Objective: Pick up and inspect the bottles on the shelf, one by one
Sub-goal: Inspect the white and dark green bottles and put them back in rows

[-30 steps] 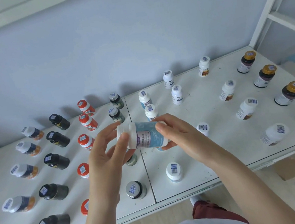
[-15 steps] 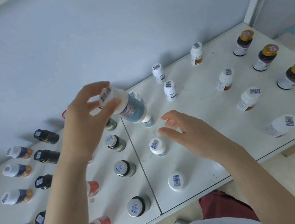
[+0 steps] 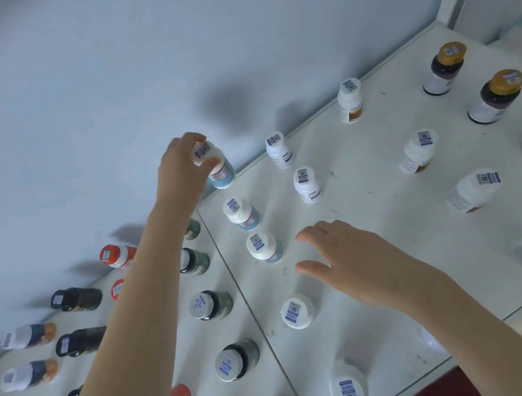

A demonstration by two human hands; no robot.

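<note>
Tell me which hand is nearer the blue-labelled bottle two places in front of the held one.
Right. The right hand hovers open just beside the blue-labelled bottle; the left hand grips the held bottle back by the wall.

Bottle caps (image 3: 293,309) carry code stickers; no text legible.

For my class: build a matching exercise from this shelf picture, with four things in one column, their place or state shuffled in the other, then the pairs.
1. left hand
2. right hand
3. rearmost gold-capped bottle
4. rearmost red-capped bottle

A. stands at the far right of the shelf
B. open, holding nothing
C. grips the blue-labelled bottle by its cap
D. stands on the shelf's left half

Pairs: 1-C, 2-B, 3-A, 4-D
</note>
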